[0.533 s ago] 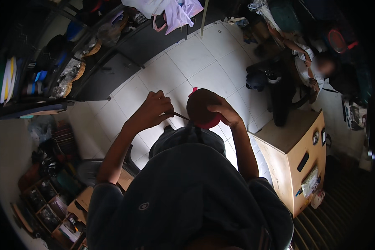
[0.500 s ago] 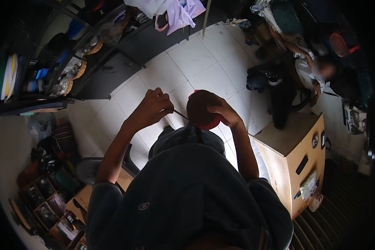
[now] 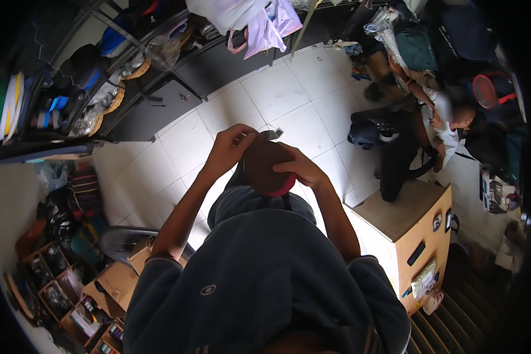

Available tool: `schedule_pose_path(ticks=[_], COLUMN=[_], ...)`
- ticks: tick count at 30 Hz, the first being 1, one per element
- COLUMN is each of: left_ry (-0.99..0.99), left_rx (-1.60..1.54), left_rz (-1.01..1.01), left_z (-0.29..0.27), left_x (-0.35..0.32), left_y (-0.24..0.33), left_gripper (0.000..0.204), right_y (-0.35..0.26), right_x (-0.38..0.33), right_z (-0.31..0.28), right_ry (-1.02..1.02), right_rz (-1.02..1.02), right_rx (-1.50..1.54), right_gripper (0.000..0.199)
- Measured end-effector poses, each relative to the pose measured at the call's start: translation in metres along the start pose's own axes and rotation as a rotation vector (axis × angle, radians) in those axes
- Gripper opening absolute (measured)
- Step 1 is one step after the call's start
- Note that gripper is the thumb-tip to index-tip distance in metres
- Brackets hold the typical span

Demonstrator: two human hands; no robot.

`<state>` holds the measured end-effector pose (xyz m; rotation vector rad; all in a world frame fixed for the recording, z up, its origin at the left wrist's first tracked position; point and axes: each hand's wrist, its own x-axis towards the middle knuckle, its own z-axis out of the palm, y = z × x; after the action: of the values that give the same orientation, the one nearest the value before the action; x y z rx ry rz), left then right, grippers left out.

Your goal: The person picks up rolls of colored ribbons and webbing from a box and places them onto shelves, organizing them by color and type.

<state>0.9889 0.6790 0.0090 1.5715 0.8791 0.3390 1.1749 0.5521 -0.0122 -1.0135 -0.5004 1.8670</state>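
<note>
A round, dark brown piece with a red lower edge (image 3: pixel 265 168) is held in front of my body, above my lap. My right hand (image 3: pixel 304 167) grips its right side, thumb on the brown face and the other fingers mostly hidden behind. At the upper left rim is my left hand (image 3: pixel 235 144), its fingers bent and closed together. What they pinch is hidden. A small greyish strip-like bit (image 3: pixel 271 134) shows at the top edge of the round piece, close to the left fingertips.
A wooden cabinet (image 3: pixel 398 209) stands to my right, a phone-like black object (image 3: pixel 416 253) on its side. Another person (image 3: pixel 445 127) sits at far right. Dark shelves (image 3: pixel 153 106) line the far left. Boxes and a compartmented rack (image 3: pixel 56 268) are at lower left.
The round piece has moved slightly left and nearer to me. My left hand has shifted right onto its rim. The thin dark stick seen below the left fingers before no longer shows.
</note>
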Motion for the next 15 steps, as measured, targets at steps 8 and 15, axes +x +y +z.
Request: schedule_pose_path(ticks=[8, 15], left_ry=[-0.198, -0.14], left_rx=[-0.034, -0.078], left_rz=[0.147, 0.272], left_z=[-0.036, -0.066], left_x=[0.043, 0.075], left_y=[0.034, 0.004], left_gripper=[0.025, 0.035], right_y=[-0.036, -0.055], right_x=[0.047, 0.086], right_z=[0.016, 0.044], right_ry=[0.145, 0.337], right_rz=[-0.129, -0.236], right_rx=[-0.167, -0.248], right_gripper=[0.064, 0.076])
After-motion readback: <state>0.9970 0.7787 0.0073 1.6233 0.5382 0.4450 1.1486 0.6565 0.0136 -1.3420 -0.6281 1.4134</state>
